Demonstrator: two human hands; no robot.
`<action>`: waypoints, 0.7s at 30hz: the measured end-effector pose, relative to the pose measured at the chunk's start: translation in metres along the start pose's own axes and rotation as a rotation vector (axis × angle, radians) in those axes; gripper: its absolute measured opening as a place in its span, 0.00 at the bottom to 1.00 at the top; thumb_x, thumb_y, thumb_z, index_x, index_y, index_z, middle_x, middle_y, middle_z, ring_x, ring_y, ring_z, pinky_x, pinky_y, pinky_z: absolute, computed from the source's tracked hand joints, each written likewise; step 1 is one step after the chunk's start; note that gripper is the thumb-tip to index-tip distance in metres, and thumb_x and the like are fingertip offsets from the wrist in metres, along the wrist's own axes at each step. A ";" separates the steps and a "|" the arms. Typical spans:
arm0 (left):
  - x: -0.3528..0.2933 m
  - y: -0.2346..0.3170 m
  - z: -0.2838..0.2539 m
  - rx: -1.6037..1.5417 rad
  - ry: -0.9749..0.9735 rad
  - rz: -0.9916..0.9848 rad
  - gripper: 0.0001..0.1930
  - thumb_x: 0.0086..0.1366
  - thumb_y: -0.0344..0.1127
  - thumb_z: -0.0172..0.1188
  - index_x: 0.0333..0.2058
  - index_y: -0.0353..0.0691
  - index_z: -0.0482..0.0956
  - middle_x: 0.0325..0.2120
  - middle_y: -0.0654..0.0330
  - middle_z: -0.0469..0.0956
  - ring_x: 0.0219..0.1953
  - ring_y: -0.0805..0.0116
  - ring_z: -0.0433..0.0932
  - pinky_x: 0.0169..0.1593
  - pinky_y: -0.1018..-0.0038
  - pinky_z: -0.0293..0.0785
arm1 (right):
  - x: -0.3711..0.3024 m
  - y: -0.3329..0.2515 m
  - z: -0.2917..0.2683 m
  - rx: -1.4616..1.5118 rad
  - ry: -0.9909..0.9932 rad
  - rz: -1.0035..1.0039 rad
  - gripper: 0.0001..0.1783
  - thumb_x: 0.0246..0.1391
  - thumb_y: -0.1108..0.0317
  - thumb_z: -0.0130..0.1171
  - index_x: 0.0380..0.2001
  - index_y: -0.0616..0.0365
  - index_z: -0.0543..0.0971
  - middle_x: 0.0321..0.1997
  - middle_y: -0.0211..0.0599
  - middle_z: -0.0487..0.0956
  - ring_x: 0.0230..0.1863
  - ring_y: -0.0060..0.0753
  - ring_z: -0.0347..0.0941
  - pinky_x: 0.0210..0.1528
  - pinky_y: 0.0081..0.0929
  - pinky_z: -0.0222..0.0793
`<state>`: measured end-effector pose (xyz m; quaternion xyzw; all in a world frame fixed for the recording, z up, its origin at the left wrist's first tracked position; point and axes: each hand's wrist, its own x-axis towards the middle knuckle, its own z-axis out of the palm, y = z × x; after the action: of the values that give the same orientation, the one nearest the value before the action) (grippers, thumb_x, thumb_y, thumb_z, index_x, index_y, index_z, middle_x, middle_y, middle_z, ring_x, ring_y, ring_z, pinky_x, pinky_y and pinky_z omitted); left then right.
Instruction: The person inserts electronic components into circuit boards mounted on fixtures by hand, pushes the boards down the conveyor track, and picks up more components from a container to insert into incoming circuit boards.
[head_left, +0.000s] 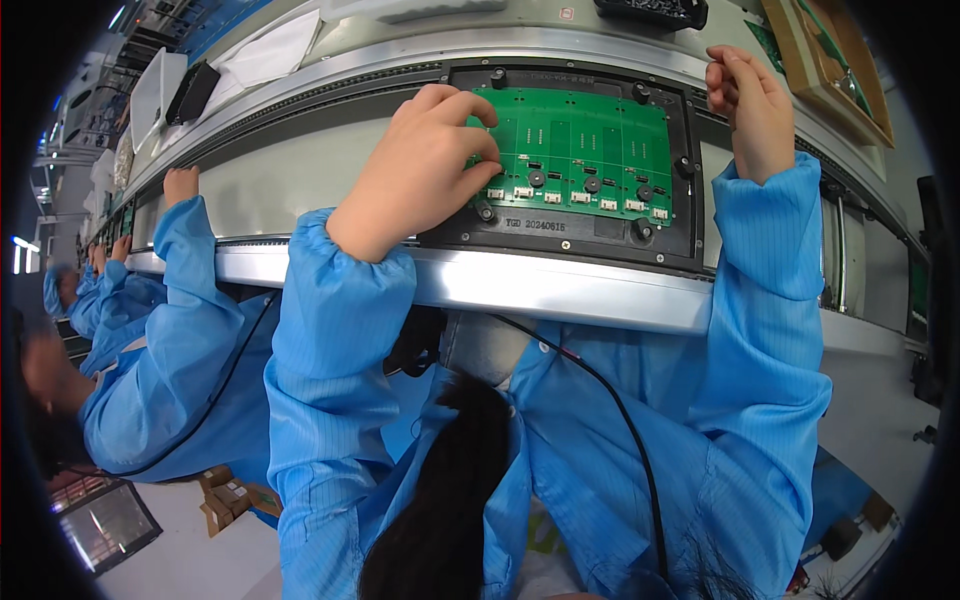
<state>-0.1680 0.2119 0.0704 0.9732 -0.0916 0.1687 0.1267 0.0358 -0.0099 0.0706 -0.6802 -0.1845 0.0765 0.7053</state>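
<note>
A green circuit board panel [620, 135] lies in a black carrier frame [470, 235] in front of me. Small black round components [592, 184] and white connectors [524, 191] stand in a row along its near side. My left hand [425, 165] is over the board's left end, thumb and a finger pinched low near that row. What sits between those fingertips is hidden. My right hand [755, 105] is raised by the frame's far right corner, its fingers curled in and thumb close to them. Anything in them is too small to make out.
The carrier rests on a conveyor with a silver front rail [560, 290]. Behind it are a black bin of small parts [655, 12] and a cardboard box [840, 70] with green boards. At left, a co-worker's hand [181, 185] reaches over the line. A black cable [625, 410] hangs before me.
</note>
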 end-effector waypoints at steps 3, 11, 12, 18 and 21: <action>0.003 0.006 0.000 0.121 -0.057 0.005 0.02 0.52 0.30 0.62 0.24 0.40 0.83 0.39 0.64 0.75 0.46 0.60 0.69 0.51 0.68 0.68 | -0.001 -0.002 0.002 0.014 0.000 0.014 0.13 0.63 0.66 0.47 0.41 0.60 0.78 0.27 0.27 0.73 0.25 0.16 0.64 0.30 0.12 0.61; 0.010 0.009 0.000 0.166 -0.128 -0.027 0.04 0.52 0.30 0.62 0.22 0.39 0.83 0.38 0.62 0.76 0.45 0.59 0.69 0.52 0.68 0.68 | 0.001 0.002 0.001 0.053 0.006 0.035 0.13 0.63 0.66 0.47 0.41 0.60 0.78 0.27 0.27 0.73 0.25 0.16 0.64 0.30 0.12 0.61; 0.009 0.006 0.000 0.144 -0.111 -0.038 0.04 0.52 0.30 0.61 0.22 0.39 0.83 0.38 0.62 0.76 0.45 0.59 0.69 0.52 0.68 0.68 | 0.001 0.002 0.001 0.051 -0.003 0.035 0.13 0.63 0.66 0.47 0.41 0.60 0.78 0.27 0.27 0.73 0.25 0.16 0.64 0.30 0.12 0.61; 0.015 0.009 0.003 0.034 -0.052 -0.021 0.01 0.51 0.27 0.62 0.25 0.38 0.81 0.40 0.61 0.75 0.45 0.58 0.69 0.51 0.69 0.69 | -0.005 -0.006 0.006 0.070 0.010 0.021 0.12 0.62 0.66 0.47 0.41 0.60 0.78 0.27 0.27 0.73 0.25 0.16 0.64 0.30 0.12 0.61; 0.019 0.010 0.010 0.020 -0.032 0.012 0.02 0.51 0.27 0.62 0.26 0.38 0.81 0.40 0.60 0.75 0.45 0.58 0.69 0.50 0.69 0.69 | -0.007 -0.008 0.010 0.075 0.017 0.011 0.12 0.62 0.66 0.48 0.41 0.60 0.78 0.27 0.27 0.73 0.25 0.16 0.64 0.30 0.12 0.61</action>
<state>-0.1500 0.1970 0.0701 0.9764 -0.0979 0.1547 0.1147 0.0249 -0.0037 0.0771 -0.6549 -0.1717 0.0817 0.7314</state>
